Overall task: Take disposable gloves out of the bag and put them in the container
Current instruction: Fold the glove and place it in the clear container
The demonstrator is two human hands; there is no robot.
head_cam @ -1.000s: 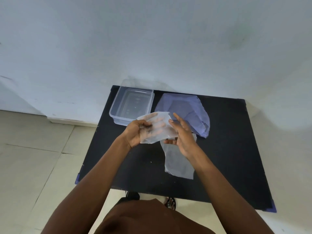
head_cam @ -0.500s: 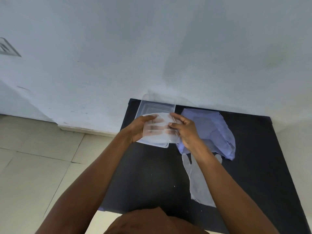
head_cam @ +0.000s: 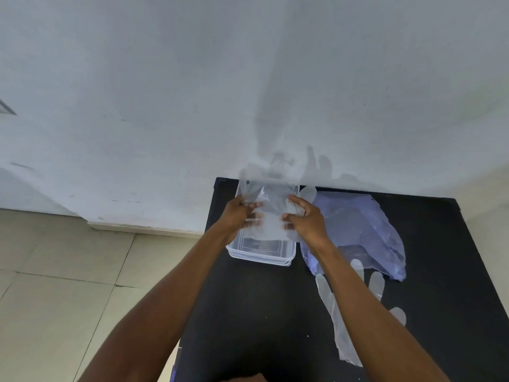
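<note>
Head view: left hand [head_cam: 239,216] and right hand [head_cam: 308,220] each pinched the clear glove [head_cam: 268,213] with curled fingers, over the container [head_cam: 261,253], bag [head_cam: 360,230] just right of it.

We see a clear, glossy plastic container [head_cam: 261,253], thin filmy translucent plastic gloves [head_cam: 338,321], a bluish crinkled plastic bag [head_cam: 366,232], and a matt black surface [head_cam: 264,312].

Single head view looks steeply down, close over the table [head_cam: 275,312] toward the wall [head_cam: 192,78]
</note>
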